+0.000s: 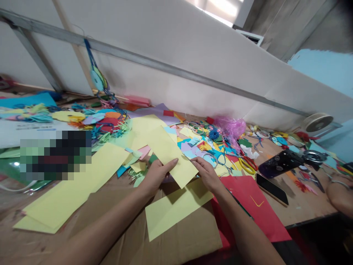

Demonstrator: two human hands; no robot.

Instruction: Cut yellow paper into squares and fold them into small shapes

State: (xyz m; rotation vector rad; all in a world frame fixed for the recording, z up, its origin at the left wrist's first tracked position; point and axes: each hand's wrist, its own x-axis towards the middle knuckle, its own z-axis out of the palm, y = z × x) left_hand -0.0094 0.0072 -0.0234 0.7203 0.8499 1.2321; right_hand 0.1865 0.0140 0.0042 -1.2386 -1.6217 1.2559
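Observation:
Between my two hands is a long strip of yellow paper [171,154], held above the table. My left hand [157,175] pinches its left edge, thumb on top. At the right edge, the fingers of my right hand [203,171] are closed on the same paper. Under it, another yellow sheet [176,213] lies on a piece of brown cardboard [143,239]. A stack of yellow sheets [79,184] rests to the left, and red paper [264,209] lies beneath and beside my right forearm.
Paper scraps, yarn and tassels cover the back of the table. Yellow-handled scissors [246,166], a phone [271,188] and a dark bottle [281,163] lie to the right. A pink plastic bag [231,129] sits by the wall. Another person's arm [340,193] shows at the right edge.

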